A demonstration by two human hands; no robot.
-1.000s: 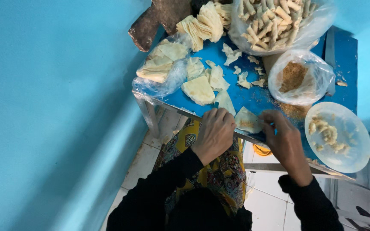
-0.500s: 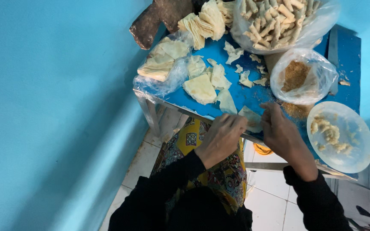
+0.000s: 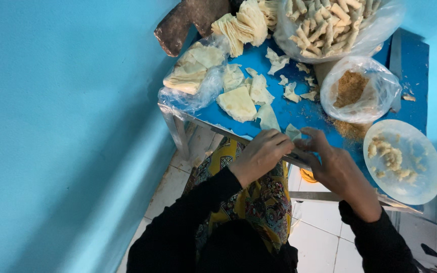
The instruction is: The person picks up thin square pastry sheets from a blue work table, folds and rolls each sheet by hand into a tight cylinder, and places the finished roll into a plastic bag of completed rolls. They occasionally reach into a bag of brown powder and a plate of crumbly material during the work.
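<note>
My left hand (image 3: 260, 154) and my right hand (image 3: 330, 163) meet at the near edge of a blue table (image 3: 299, 114). Together they pinch a small pale pastry sheet (image 3: 293, 132) between the fingertips; most of it is hidden by the fingers. Just beyond the hands lie loose pale pastry sheets (image 3: 238, 103) and torn scraps (image 3: 292, 93). A clear plate (image 3: 403, 162) with bits of pale filling sits to the right of my right hand.
A plastic bag of stacked pastry sheets (image 3: 190, 76) lies at the table's left corner. A bag of brown crumbs (image 3: 357, 88) and a large bag of rolled pastries (image 3: 330, 23) stand behind. A turquoise wall (image 3: 61, 126) runs along the left. White floor tiles (image 3: 324, 217) show below.
Both hands have drawn closer together over the pastry sheet at the table edge, and the sheet is now folded smaller between the fingertips. The view has shifted slightly.
</note>
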